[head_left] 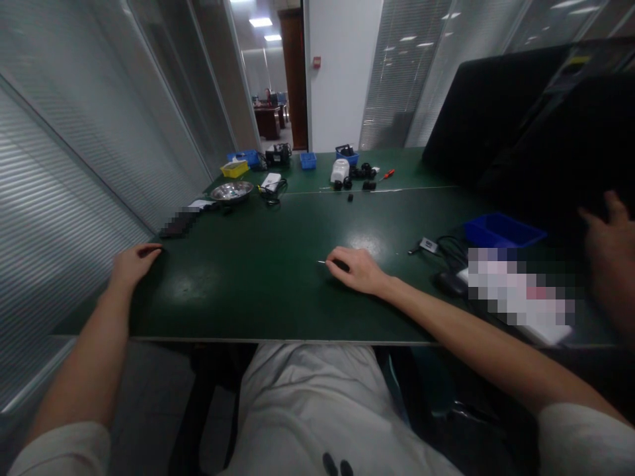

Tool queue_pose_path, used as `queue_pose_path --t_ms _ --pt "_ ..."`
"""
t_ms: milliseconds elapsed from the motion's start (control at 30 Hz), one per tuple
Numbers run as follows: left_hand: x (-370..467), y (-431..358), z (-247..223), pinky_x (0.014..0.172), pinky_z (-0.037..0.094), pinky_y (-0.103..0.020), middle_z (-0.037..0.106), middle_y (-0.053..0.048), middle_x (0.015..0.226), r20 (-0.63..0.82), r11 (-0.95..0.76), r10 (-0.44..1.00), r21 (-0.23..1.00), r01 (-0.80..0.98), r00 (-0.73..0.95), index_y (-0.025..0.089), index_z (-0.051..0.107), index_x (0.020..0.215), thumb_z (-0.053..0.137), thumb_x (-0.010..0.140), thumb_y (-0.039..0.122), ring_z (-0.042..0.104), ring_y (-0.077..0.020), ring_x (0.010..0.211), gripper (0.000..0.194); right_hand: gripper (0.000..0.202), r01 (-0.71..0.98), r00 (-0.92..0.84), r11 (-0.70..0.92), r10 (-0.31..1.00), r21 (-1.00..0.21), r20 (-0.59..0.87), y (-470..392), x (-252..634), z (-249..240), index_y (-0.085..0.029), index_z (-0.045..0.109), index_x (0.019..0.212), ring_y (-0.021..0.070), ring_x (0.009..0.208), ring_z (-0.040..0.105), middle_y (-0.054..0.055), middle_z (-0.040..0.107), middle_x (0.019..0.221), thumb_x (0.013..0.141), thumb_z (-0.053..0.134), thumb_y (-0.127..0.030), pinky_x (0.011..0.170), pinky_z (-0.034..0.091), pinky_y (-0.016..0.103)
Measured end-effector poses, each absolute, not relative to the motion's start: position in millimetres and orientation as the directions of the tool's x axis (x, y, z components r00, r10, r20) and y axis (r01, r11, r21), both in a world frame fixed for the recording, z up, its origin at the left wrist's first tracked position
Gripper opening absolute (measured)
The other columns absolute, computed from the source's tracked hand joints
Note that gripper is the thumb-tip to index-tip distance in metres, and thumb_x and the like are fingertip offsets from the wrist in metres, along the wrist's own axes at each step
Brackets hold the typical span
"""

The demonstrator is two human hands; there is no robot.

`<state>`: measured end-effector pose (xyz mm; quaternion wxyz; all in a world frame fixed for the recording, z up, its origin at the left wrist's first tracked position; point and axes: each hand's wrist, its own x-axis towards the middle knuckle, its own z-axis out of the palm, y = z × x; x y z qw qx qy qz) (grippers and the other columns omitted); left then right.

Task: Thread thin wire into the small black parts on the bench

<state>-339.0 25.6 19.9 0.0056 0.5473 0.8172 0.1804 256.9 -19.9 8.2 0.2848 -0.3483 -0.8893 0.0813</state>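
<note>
My right hand rests on the green table, its fingers closed around a thin metal-tipped tool. The slim bright shaft points left out of my fingertips. Most of the tool is hidden in my grip, so its exact kind does not show. At the table's left edge lies my left hand, fingers stretched out to the right, with nothing visible in it. A dark pixelated object is just beyond it.
A metal bowl, a white device with cables and a red screwdriver lie farther back. At right are a blue tray, a computer mouse and another person's blurred hand. Large black panels stand behind.
</note>
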Motion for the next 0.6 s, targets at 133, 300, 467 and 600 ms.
queue_pose_path --t_ms 133,300,467,600 --pt "-350.0 17.4 19.8 0.079 0.039 -0.021 0.074 0.001 0.084 0.210 0.400 0.876 0.189 0.897 -0.435 0.023 0.075 0.107 0.054 0.094 0.046 0.059 -0.0177 0.083 0.033 0.025 0.578 -0.602 0.744 0.666 -0.335 0.440 -18.8 257.3 6.9 -0.019 0.065 0.099 0.0152 0.077 0.061 0.005 0.069 0.093 0.104 0.047 -0.036 0.071 0.042 0.027" --pt "-355.2 27.1 10.6 0.077 0.040 -0.023 0.073 -0.003 0.084 0.199 0.447 0.859 0.152 0.881 -0.471 0.019 0.074 0.119 0.054 0.094 0.041 0.058 -0.0201 0.081 0.039 0.025 0.576 -0.608 0.748 0.662 -0.331 0.438 -19.4 256.7 7.9 -0.018 0.065 0.099 0.0147 0.077 0.062 0.004 0.069 0.093 0.104 0.047 -0.035 0.071 0.041 0.027" --pt "-357.9 26.1 8.0 0.069 0.038 -0.020 0.073 -0.002 0.092 0.208 0.485 0.793 0.354 0.800 -0.573 0.019 0.073 0.124 0.063 0.093 0.037 0.057 -0.0162 0.078 0.037 0.023 0.571 -0.609 0.749 0.661 -0.336 0.439 -18.5 257.0 7.4 -0.019 0.065 0.099 0.0146 0.076 0.062 0.004 0.070 0.092 0.104 0.049 -0.034 0.070 0.041 0.026" --pt "-347.9 24.3 12.0 0.067 0.038 -0.020 0.072 -0.002 0.083 0.244 0.453 0.749 0.490 0.745 -0.616 0.012 0.074 0.119 0.071 0.089 0.025 0.056 -0.0140 0.074 0.033 0.022 0.574 -0.610 0.748 0.662 -0.333 0.436 -17.4 257.0 6.2 -0.019 0.065 0.098 0.0154 0.076 0.062 0.004 0.070 0.092 0.103 0.050 -0.034 0.070 0.041 0.027"
